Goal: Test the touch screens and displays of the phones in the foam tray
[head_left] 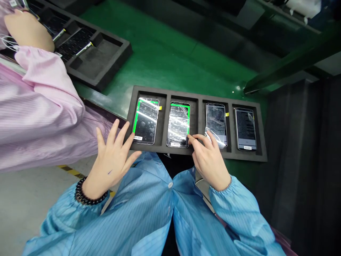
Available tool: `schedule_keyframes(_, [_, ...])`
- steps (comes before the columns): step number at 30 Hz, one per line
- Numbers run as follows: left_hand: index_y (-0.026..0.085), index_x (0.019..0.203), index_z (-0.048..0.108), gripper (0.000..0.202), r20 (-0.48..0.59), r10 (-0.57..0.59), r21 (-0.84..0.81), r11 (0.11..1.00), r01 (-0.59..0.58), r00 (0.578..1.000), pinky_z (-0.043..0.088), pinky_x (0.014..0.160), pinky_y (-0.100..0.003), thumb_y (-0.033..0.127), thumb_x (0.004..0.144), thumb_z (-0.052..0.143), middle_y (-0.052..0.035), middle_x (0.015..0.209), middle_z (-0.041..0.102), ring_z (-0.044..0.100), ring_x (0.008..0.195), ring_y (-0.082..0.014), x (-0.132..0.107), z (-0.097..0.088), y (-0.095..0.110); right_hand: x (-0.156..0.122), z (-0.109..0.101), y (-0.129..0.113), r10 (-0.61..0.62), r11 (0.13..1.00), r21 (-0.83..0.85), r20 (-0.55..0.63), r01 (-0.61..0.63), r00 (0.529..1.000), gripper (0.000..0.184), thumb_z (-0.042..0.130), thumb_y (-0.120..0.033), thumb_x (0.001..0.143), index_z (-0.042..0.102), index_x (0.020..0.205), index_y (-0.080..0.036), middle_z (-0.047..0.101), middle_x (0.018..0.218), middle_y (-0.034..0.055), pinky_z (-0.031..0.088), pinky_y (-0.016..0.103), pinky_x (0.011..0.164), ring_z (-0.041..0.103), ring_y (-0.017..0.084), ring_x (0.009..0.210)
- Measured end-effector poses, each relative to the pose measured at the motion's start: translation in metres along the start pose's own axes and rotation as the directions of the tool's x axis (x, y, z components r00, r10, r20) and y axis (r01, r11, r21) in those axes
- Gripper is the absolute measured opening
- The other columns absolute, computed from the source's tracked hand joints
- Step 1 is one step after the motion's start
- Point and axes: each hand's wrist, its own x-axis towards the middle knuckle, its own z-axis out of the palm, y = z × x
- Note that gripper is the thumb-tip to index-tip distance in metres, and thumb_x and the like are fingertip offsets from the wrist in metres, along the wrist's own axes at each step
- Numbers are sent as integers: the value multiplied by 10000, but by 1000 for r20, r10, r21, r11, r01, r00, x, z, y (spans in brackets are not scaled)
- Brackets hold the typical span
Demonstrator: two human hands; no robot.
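A black foam tray (198,97) with four slots lies on the green belt in front of me, a phone in each slot. The two left phones (146,121) (179,124) show green-framed screens under shiny film. The two right phones (216,123) (245,128) show dark text screens. My left hand (112,160) hovers open with fingers spread by the tray's near left corner, fingertips near the first phone. My right hand (209,160) rests on the tray's near edge, fingers curled, fingertips touching the bottom of the second and third phones.
A co-worker in a pink coat (39,110) stands at my left, a hand (26,30) over another black foam tray (98,64) with keyboard-like parts. The green belt (165,49) stretches beyond. A dark curtain (303,160) hangs at right.
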Motion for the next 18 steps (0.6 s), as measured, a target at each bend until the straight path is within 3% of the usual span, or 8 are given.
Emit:
schedule_keyframes(7, [147, 1327, 617, 610, 41, 39, 87, 995, -42, 998, 103, 1177, -834, 533, 994, 281, -191, 1599, 371, 200, 1553, -431, -4, -8, 0, -8, -7, -4, -23, 999, 31, 33, 22, 999, 447, 380, 15, 871, 538, 1269, -116, 732, 1034, 94, 382, 601, 1157, 613, 280, 1088])
schedule_keyframes(18, [269, 1121, 737, 518, 117, 250, 58, 964, -258, 961, 109, 1213, -807, 539, 997, 313, -37, 1561, 469, 274, 1541, -383, 18, -28, -34, 1, -30, 6, -125, 984, 147, 167, 100, 978, 251, 411, -42, 895, 606, 996, -162, 723, 992, 98, 491, 545, 1098, 647, 245, 995])
